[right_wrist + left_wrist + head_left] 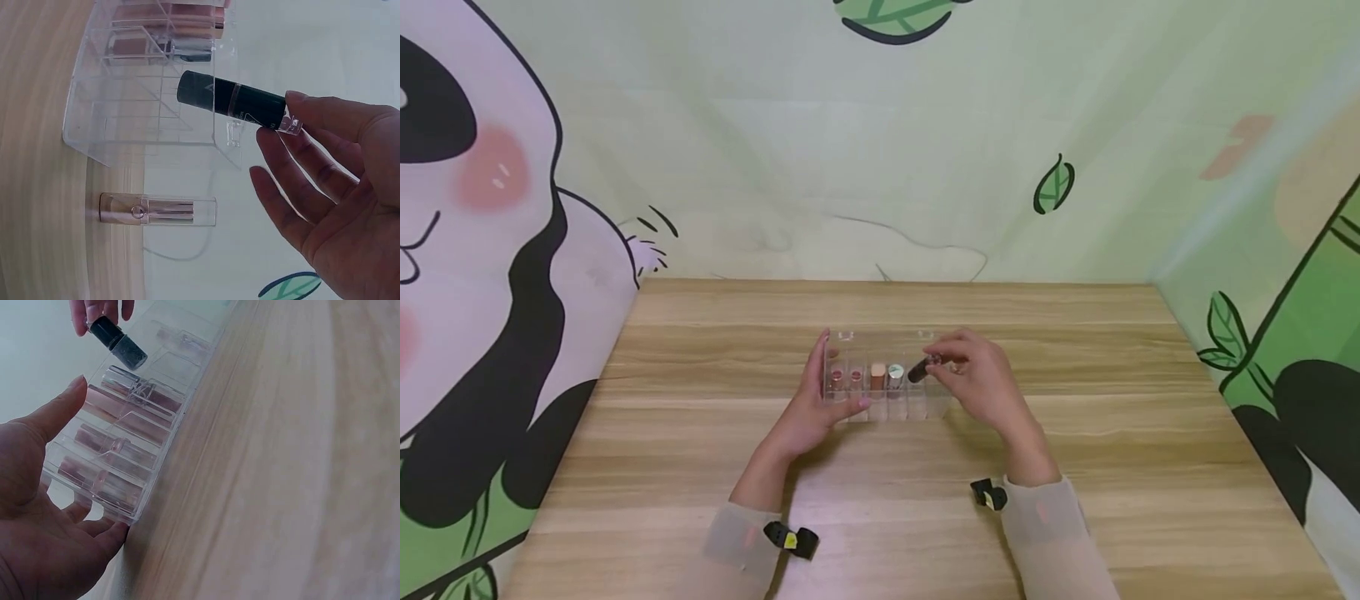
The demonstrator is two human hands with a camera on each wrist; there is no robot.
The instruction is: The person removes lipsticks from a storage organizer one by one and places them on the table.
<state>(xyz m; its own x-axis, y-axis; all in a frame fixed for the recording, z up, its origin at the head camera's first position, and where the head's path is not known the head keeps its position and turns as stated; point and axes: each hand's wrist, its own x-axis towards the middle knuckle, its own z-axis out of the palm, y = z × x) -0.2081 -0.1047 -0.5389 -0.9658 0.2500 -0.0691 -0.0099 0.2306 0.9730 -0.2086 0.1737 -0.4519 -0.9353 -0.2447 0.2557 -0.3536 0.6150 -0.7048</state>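
A clear plastic lipstick organizer [917, 408] stands on the table. My left hand [805, 417] grips its left end, thumb along the front and fingers round the side. Two clear-capped pinkish lipsticks [837, 380] fill the leftmost slots. Beside them are a brown-orange lipstick [877, 377] and a silver-capped lipstick [896, 377]. Over the right part of the organizer, my right hand [988, 383] pinches a dark lipstick tube [234, 100] by its clear end. The tube is tilted, its dark end pointing down and left toward a slot.
Another clear-capped pink lipstick [156, 210] stands upright on the wooden table [880, 500], right of the organizer. The right hand mostly hides it in the head view. A printed wall hanging [760, 167] borders the table's back edge.
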